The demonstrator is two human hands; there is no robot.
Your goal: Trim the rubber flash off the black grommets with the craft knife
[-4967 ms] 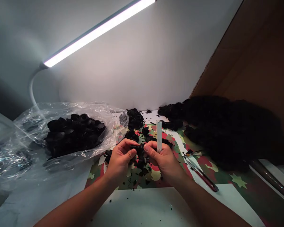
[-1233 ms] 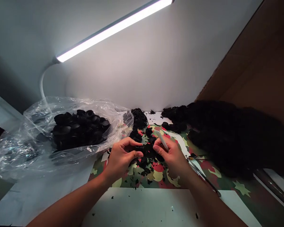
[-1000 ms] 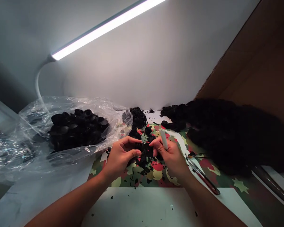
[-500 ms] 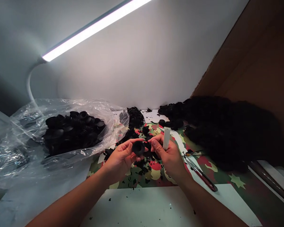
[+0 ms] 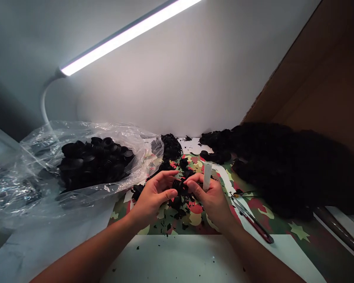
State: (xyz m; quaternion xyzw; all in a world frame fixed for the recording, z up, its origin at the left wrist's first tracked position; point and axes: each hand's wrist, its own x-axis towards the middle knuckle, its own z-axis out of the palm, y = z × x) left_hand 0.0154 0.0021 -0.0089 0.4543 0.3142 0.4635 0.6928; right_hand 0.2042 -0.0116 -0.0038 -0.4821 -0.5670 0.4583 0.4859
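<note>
A small black ribbed rubber bellows (image 5: 177, 184) is between my hands, side-on, with its right end at the fingertips of my right hand (image 5: 210, 192). That hand is closed, and a flat white strip (image 5: 207, 177), like a tool handle, stands up out of its grip. The strip's lower end is hidden by the fingers. My left hand (image 5: 155, 193) is open at the bellows' left end, thumb and fingers apart; whether a fingertip touches it I cannot tell. Black rubber scraps (image 5: 177, 202) lie beneath the hands on a camouflage-patterned sheet (image 5: 196, 218).
On the left, a clear plastic bag (image 5: 141, 157) holds many black ribbed parts (image 5: 88, 163). A large black heap (image 5: 283, 165) fills the right, by a cardboard wall (image 5: 321, 94). Dark red-handled tweezers or snips (image 5: 258, 228) lie right of my hand. A lamp (image 5: 129, 37) hangs above.
The bellows has turned from its round open end facing me to its ribbed side. My left hand has loosened and spread its fingers. The view has shifted slightly.
</note>
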